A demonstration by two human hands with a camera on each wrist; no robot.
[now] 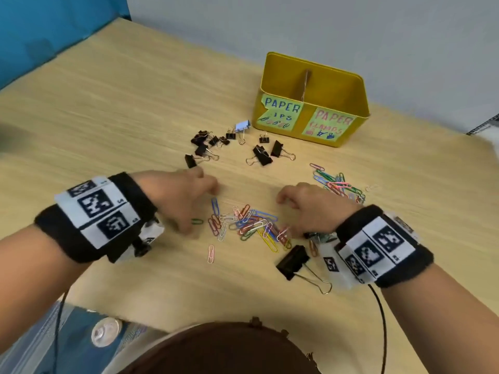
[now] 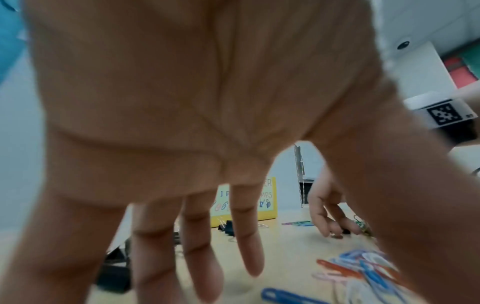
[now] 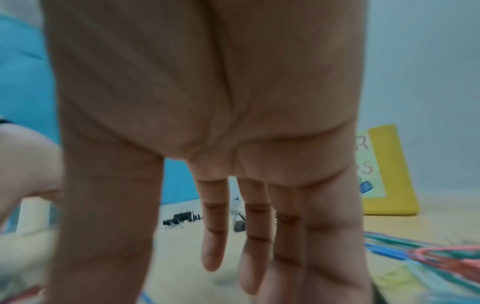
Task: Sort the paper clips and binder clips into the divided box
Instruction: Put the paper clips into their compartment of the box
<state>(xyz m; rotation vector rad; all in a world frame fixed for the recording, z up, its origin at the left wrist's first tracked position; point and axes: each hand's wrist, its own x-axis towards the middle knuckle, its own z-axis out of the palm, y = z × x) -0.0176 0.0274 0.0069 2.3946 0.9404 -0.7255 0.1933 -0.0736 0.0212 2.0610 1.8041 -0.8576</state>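
A yellow divided box (image 1: 310, 85) stands at the back right, labelled for paper clips on its left half and paper clamps on its right. Coloured paper clips (image 1: 248, 225) lie heaped between my hands, with a second heap (image 1: 337, 184) further right. Several black binder clips (image 1: 205, 145) lie in front of the box, and a large one (image 1: 294, 261) lies by my right wrist. My left hand (image 1: 194, 209) hovers at the heap's left edge, its fingers (image 2: 249, 257) straight, spread and empty. My right hand (image 1: 289, 214) reaches down at the heap's right edge, its fingers (image 3: 213, 246) straight and empty.
The wooden table (image 1: 108, 117) meets a blue partition (image 1: 40, 36) at the back left and a grey wall behind the box. A single pink clip (image 1: 211, 253) lies alone near me. A round shiny object (image 1: 105, 332) sits below the table's near edge.
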